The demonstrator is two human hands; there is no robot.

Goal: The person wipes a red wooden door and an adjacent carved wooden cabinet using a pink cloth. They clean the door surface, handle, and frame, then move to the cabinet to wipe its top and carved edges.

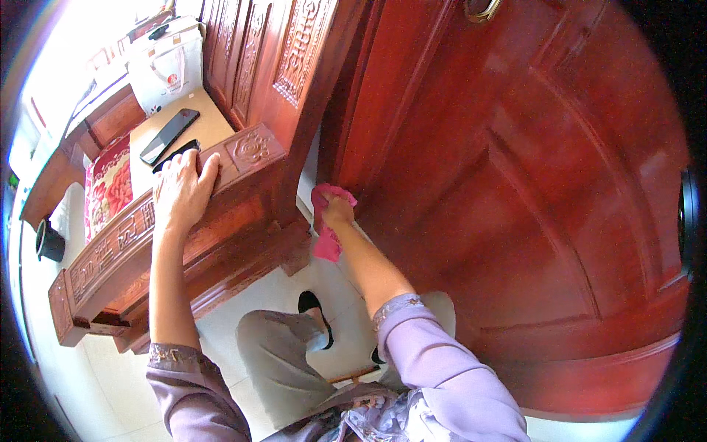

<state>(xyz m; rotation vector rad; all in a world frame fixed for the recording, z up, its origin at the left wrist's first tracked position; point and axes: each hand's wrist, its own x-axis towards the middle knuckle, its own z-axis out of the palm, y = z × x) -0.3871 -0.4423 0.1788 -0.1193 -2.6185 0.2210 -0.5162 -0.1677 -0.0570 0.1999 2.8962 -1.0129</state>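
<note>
My left hand [185,188] rests on top of the carved wooden armrest [257,149] of a bench, fingers over its far edge. Just past those fingers lies a dark object [188,148], partly hidden by the hand. A smartphone [170,135] lies beside it on a tan board [212,119]. Low at the edge of a reddish-brown panelled wooden door [442,221], my right hand [338,210] grips a pink cloth [330,246]. The cloth is bunched around the fingers, by the gap between door and bench.
A white paper bag [165,72] stands on the bench against its carved back [248,61]. A red floral cushion [110,190] covers part of the seat. A black bin [51,242] is at the far left. Pale floor tiles [265,293] lie below, and a gold door handle [483,10] is at the top.
</note>
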